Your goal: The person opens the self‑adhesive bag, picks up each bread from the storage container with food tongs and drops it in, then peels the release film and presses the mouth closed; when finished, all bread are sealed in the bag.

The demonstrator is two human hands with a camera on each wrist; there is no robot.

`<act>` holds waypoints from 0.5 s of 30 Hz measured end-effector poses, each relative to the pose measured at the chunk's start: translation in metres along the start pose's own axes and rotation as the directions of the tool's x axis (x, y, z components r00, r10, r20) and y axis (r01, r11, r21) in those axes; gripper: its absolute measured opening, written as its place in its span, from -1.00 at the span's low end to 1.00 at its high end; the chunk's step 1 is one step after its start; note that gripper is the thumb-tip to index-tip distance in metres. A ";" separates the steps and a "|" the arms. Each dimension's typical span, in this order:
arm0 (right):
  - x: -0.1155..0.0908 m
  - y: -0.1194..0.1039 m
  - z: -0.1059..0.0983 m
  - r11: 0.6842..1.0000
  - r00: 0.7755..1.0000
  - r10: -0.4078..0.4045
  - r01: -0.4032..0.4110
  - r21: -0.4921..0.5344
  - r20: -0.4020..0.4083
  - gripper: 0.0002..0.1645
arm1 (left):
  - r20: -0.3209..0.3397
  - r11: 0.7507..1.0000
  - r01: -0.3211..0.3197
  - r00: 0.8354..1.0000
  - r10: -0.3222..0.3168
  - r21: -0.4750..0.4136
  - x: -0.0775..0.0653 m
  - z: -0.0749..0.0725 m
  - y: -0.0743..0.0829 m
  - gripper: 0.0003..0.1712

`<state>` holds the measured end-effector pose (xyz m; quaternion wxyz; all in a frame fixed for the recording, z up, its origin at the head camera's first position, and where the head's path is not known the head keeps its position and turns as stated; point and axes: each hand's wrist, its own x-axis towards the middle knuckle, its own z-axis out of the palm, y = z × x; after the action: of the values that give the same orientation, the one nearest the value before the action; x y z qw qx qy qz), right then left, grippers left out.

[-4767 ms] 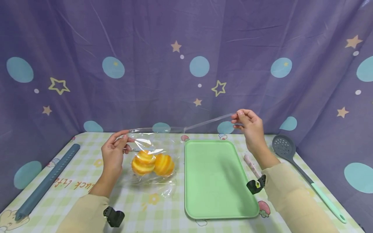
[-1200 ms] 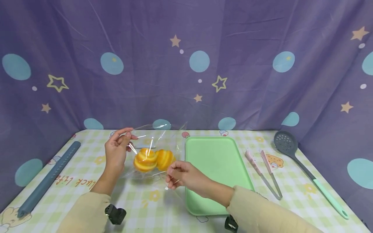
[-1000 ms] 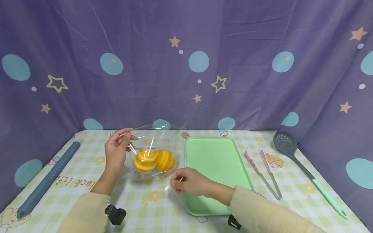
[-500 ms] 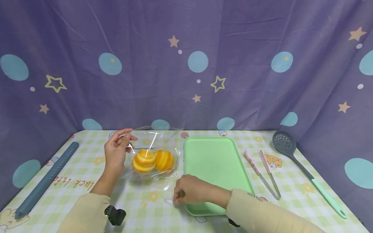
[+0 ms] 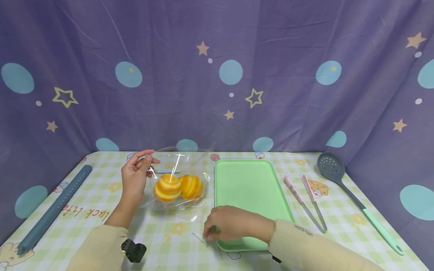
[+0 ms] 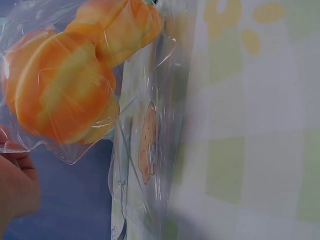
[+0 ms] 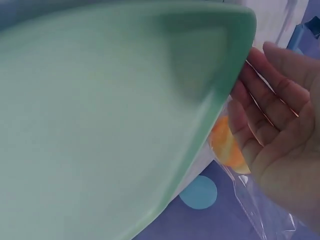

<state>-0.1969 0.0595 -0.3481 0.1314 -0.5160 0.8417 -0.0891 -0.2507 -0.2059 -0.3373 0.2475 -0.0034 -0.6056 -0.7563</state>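
My left hand (image 5: 135,175) pinches the upper left edge of a clear plastic bag (image 5: 194,162) between thumb and fingers. Inside the bag are two orange-and-yellow bread buns (image 5: 167,188), large in the left wrist view as well. A thin clear plastic strip (image 5: 197,236) lies on the tablecloth in front of the bag. Right beside that strip is my right hand (image 5: 234,226), over the lower left corner of a light green tray (image 5: 252,188). In the right wrist view its fingers (image 7: 272,107) are relaxed and hold nothing, close to the tray's rim.
Pink-tipped tongs (image 5: 308,203) lie spread right of the tray. Beyond them is a grey skimmer (image 5: 331,167) with a mint handle. A long dark blue bar (image 5: 55,209) lies at the left. A thin light-blue thing (image 5: 167,171) shows behind the bag. A purple curtain (image 5: 217,75) hangs behind.
My right hand, which held the clear strip up at the right, has brought it down toward me onto the cloth and let it go. My left hand still holds the bag.
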 end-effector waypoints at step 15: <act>-0.001 0.022 -0.016 0.965 0.981 0.019 0.032 0.261 -0.193 -0.86 | 0.007 1.000 0.007 1.000 -0.007 -0.003 0.000 0.000 0.000 -0.78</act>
<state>-0.2197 0.0705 -0.3395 0.1156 -0.4856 0.8296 -0.2502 -0.2504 -0.2061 -0.3371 0.2427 -0.0039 -0.6054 -0.7580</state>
